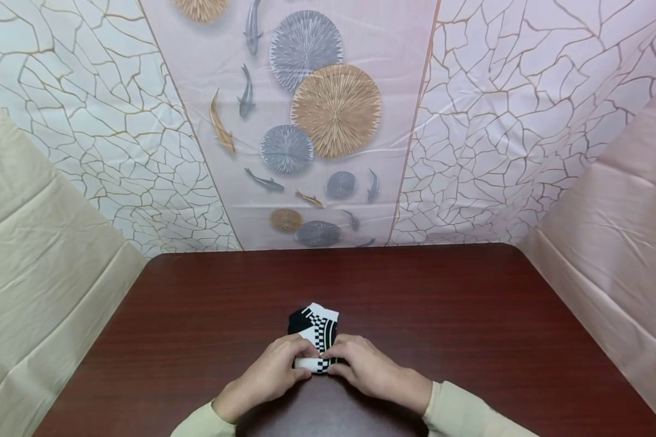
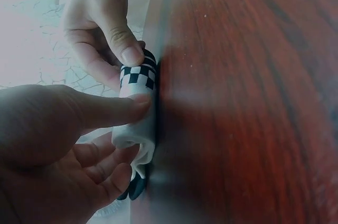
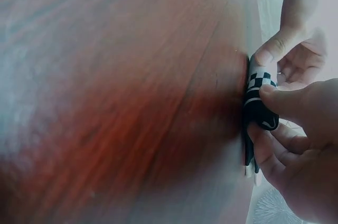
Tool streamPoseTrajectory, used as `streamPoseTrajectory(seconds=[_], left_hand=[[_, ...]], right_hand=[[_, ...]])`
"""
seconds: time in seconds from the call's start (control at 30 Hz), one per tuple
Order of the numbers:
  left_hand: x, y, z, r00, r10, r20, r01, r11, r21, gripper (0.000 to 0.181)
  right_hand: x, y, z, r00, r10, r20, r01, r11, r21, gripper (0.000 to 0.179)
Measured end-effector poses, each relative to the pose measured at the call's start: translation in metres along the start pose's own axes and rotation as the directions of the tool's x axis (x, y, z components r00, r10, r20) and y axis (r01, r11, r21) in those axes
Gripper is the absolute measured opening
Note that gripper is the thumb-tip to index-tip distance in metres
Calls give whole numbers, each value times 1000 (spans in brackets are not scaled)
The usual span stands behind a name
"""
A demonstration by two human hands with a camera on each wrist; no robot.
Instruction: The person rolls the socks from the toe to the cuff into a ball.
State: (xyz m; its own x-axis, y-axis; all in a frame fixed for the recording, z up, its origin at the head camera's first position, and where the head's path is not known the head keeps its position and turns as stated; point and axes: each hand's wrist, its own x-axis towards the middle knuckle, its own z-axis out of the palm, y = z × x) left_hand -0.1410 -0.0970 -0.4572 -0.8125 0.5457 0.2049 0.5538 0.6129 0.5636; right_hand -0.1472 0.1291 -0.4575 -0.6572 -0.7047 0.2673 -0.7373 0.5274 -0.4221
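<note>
A black and white sock (image 1: 321,328) with a checkered band lies on the dark red table, its white cuff pointing away from me. Its near end is rolled into a small tube, plain in the left wrist view as a white roll (image 2: 136,131). My left hand (image 1: 276,367) pinches the roll's left end, thumb on the near side and fingers behind. At the black right end, my right hand (image 1: 369,367) pinches likewise, its thumb (image 3: 277,97) on top by the stripes. Both hands are close together, and their fingers hide part of the roll.
The glossy wooden table (image 1: 443,303) reaches back to a wall cloth (image 1: 333,121) printed with fish and round shapes. Beige cloth (image 1: 44,273) hangs along the left side, and more beige cloth (image 1: 623,255) hangs along the right.
</note>
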Motion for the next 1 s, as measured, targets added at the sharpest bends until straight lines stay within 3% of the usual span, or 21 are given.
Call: streamPoseTrajectory(seconds=[0.47,0.73,1.0], left_hand=[[4,-1,-5,999,32,39,-30,999,-36,12],[5,2,-7,997,-13,71,18,997,-68,11],[2,1,-5,999,-22,34,23,1000,-17,11]], right_hand=[[-2,-3,2,1000,15,-11,-16,997,-74,26],[-2,-3,7,997,-13,-79,4,994,-112,31],[-2,-1,4,995,-62,-78,54,994,-99,22]])
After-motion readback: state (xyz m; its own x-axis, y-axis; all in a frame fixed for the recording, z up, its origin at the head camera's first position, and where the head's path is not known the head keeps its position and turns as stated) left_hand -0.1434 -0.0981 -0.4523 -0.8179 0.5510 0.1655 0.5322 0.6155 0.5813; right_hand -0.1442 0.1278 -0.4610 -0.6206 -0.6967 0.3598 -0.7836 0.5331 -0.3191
